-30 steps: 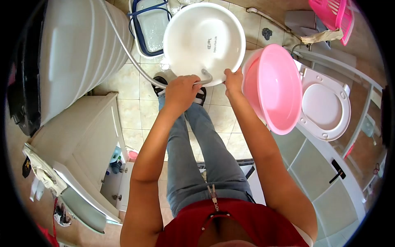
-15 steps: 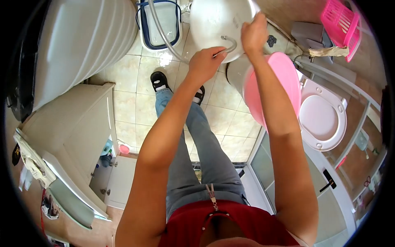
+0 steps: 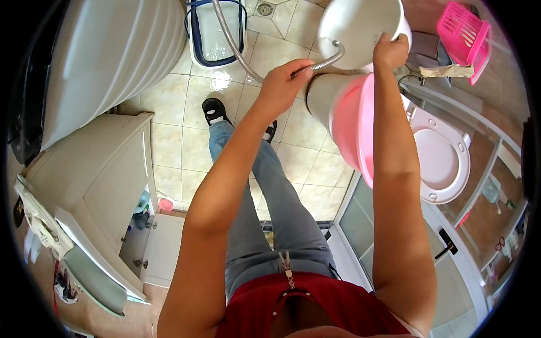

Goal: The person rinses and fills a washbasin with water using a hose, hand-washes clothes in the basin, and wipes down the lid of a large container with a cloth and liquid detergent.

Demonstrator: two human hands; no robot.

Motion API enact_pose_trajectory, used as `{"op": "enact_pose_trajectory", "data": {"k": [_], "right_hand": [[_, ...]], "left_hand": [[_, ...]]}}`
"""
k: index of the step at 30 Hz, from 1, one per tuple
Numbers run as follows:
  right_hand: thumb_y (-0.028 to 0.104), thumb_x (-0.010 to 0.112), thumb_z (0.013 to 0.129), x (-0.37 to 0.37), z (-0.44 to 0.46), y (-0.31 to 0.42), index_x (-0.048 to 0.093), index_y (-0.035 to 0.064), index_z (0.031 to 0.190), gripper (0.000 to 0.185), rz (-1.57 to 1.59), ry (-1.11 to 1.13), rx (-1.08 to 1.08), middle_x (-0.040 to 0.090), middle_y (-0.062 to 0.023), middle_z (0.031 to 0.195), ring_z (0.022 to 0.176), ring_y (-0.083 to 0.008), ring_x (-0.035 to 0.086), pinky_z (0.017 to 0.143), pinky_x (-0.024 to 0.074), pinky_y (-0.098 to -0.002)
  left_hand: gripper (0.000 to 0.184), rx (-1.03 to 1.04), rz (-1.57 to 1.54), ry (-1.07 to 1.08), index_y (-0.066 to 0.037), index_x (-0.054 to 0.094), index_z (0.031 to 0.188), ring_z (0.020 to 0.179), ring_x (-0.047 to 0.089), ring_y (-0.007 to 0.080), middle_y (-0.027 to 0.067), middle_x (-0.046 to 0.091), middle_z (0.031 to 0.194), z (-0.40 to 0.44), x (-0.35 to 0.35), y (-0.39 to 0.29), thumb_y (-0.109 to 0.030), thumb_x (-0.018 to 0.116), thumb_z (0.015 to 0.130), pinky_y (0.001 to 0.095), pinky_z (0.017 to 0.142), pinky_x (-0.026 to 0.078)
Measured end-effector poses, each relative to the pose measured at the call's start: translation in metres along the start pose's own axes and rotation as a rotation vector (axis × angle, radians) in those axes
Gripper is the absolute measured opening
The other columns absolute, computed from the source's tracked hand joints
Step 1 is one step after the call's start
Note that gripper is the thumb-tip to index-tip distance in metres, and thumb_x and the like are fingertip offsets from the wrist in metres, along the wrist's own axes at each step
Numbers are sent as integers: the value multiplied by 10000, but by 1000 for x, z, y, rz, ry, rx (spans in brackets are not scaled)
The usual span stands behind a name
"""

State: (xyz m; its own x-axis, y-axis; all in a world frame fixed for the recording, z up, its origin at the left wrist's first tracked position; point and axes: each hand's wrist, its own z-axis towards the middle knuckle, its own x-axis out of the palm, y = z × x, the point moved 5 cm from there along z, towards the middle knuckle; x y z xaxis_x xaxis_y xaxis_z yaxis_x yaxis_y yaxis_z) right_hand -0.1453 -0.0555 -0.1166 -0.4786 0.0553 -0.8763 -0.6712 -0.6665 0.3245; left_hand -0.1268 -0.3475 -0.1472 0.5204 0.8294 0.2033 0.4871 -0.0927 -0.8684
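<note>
My left hand (image 3: 284,84) is closed around a flexible metal hose (image 3: 232,49) near its end. The hose's short free end curves up and over to the mouth of a white bucket (image 3: 352,22). I cannot make out whether water runs from it. With my right hand (image 3: 390,52) I grip the rim of this bucket, which is tilted with its opening toward me. Below my right forearm is a pink basin (image 3: 350,121), set on a pale round container (image 3: 324,98); the forearm hides part of the basin.
A blue-rimmed basin (image 3: 193,39) with water stands on wet tiles beside a floor drain (image 3: 265,9). The toilet (image 3: 442,158) and a pink basket (image 3: 465,34) are on the right. To the left are a cabinet (image 3: 112,174) with an open door and a large ribbed white object (image 3: 118,50).
My right hand has swung the white bucket to the right, uncovering the floor drain. My left hand and the hose end have shifted slightly right too.
</note>
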Motion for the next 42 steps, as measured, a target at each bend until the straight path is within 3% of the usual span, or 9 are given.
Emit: {"op": "enact_pose_trajectory", "data": {"k": [5,16,20,23,30,33,36,39,42], "right_hand": [[-2,556,722,40,-59,-43,521,-9,845,129,929,78,586,581,-134,826,698,-236,577,659,466,-356],[-9,504,766,5,-177,-57,481,12,1103,339,1356,424,956,544,-134,1027,961,-258,545,849,477,-376],[-22,517,735,8,-191,-62,515,37,1074,344,1341,582,1048,571,-112,1016,946,-245,557,838,492,-373],[-6,533,737,16,-194,-56,524,39,1085,351,1401,743,984,581,-100,987,930,-222,564,833,493,-353],[8,535,756,22,-180,-50,519,23,1074,318,1346,832,952,595,-92,952,831,-190,579,728,514,-314],[45,546,778,23,-168,-58,497,22,1138,364,742,729,708,559,-168,1084,959,-249,555,844,474,-368],[102,565,790,-14,-152,-1,450,48,1244,472,-158,260,-282,437,-202,1294,1174,-295,439,1004,334,-433],[206,582,809,35,-190,16,393,105,1330,564,-175,590,-587,285,-162,1431,1310,-290,283,1079,178,-467],[288,559,839,69,-207,-5,378,142,1352,563,-27,513,-391,297,-105,1439,1327,-257,270,1079,178,-477]], "left_hand": [[243,68,224,-33,-12,573,1064,736,481,103,18,548,811,-15,-9,3,-186,531,901,246,650,388],[266,-54,628,-481,-39,610,788,624,598,243,107,627,690,-49,-111,39,-300,622,841,341,575,443],[451,-246,633,-551,-17,554,1046,711,633,239,130,661,797,-43,-133,36,-367,666,785,324,649,477],[539,-296,660,-546,30,543,1107,867,650,255,181,659,923,-32,-147,45,-372,663,769,330,765,487],[283,-533,123,-413,71,605,885,412,435,114,84,572,645,-47,-138,57,-180,606,756,272,344,280],[238,-533,135,-453,75,606,872,399,433,123,81,555,609,-55,-124,54,-106,566,724,280,338,282],[254,-514,180,-494,76,616,876,408,461,158,103,567,624,-63,-104,56,-112,581,710,298,344,308],[272,-529,211,-475,88,615,888,484,531,194,136,600,665,-69,-83,51,-111,573,707,320,415,382],[235,-373,206,-510,84,600,864,523,516,148,102,592,665,-77,-71,58,-81,567,700,291,458,380]]}}
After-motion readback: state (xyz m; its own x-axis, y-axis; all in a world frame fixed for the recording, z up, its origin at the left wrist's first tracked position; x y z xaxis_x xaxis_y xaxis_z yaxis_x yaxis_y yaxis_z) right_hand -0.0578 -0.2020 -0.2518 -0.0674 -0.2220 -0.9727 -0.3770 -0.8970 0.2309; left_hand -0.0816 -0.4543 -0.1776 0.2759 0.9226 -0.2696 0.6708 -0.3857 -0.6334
